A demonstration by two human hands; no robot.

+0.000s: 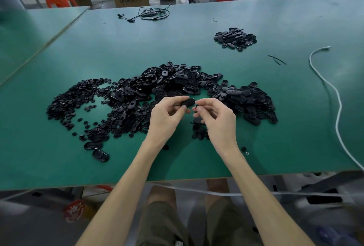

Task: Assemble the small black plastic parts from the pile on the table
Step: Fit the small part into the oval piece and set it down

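the person's two hands meet above the middle of the green table (pixel 59 167), a little back from its near edge, with both forearms reaching in over that edge. the left hand (pixel 167 115) has its fingers curled round a black oval part (pixel 188 102), thumb and fingertips gripping it so that one end sticks out toward the other hand. the right hand (pixel 218 119) pinches a small piece (pixel 197 106) between thumb and forefinger, its other fingers loosely bent; the piece is too small to tell its shape, and it sits just beside the free end of the oval part. under and beyond the hands the pile (pixel 167 88) spreads across the table's middle, with small round bits toward the left edge and larger oval shells in the centre and toward the right. a few ovals (pixel 98 151) lie apart nearer the near edge. a second pile (pixel 235 38) sits well apart toward the far right corner. a white cable (pixel 334 92) snakes along the right edge, and a black cord (pixel 151 14) lies coiled at the far edge.
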